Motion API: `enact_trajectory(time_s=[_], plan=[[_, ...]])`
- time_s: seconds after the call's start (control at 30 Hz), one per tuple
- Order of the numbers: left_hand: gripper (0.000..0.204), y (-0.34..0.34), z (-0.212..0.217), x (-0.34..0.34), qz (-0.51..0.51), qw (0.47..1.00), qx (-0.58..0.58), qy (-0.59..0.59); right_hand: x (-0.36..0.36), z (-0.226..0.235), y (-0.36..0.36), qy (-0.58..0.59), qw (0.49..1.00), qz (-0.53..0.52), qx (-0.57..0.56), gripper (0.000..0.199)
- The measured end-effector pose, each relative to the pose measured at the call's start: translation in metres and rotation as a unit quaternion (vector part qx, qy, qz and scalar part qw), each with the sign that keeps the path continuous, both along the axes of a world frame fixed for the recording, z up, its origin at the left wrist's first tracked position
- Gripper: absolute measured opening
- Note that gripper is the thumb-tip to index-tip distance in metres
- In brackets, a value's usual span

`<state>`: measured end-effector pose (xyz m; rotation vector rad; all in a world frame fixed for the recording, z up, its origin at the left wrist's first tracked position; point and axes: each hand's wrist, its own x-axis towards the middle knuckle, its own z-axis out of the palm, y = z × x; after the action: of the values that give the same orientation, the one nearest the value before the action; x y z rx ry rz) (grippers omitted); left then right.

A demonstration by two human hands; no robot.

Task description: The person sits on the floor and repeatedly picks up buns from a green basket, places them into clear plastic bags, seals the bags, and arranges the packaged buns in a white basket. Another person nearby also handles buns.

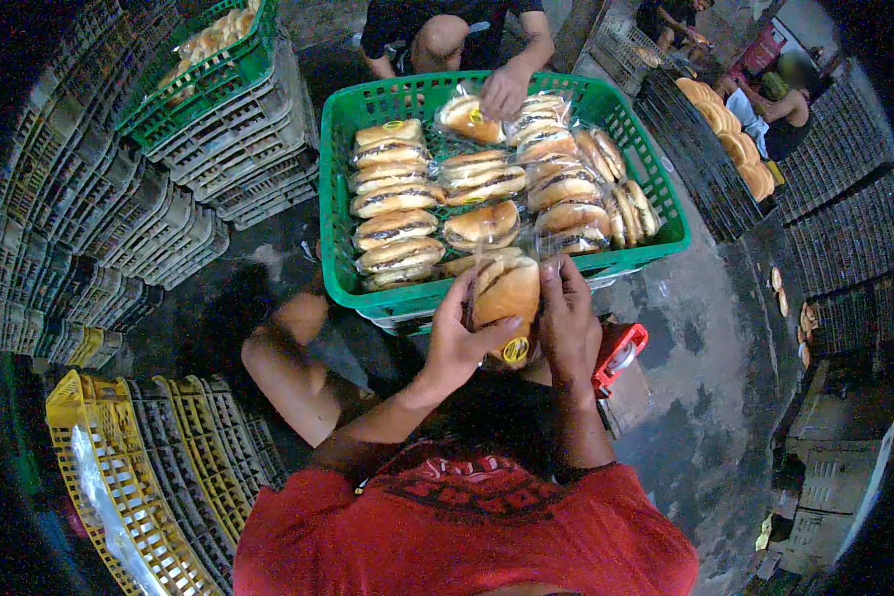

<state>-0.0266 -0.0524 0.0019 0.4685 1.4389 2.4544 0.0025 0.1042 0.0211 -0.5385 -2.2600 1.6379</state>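
Just in front of the crate's near edge I hold a filled bread bun in a clear plastic bag. My left hand grips its left side, thumb across the front. My right hand is closed at the right edge of the bag, its fingers partly hidden. A yellow round label shows at the bag's lower end. Beyond my hands stands a green plastic crate with rows of similar bagged buns. Across from me, a co-worker's hand touches a bagged bun at the far side.
A red tape dispenser sits close to my right hand. Stacked crates rise at the left, with yellow crates near my left side. At the far right are unwrapped buns on a dark crate stack and other people.
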Motion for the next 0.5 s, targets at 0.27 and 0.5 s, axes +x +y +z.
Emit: enact_trajectory(time_s=[0.27, 0.5], plan=[[0.092, -0.016, 0.012, 0.004, -0.127, 0.992, -0.005, -0.02, -0.006, 0.004, 0.004, 0.08, 0.991, 0.102, -0.039, 0.018], [0.055, -0.014, 0.015, -0.004, -0.018, 0.998, 0.055, 0.033, 0.007, -0.002, -0.014, -0.02, 0.98, 0.13, -0.151, 0.033]])
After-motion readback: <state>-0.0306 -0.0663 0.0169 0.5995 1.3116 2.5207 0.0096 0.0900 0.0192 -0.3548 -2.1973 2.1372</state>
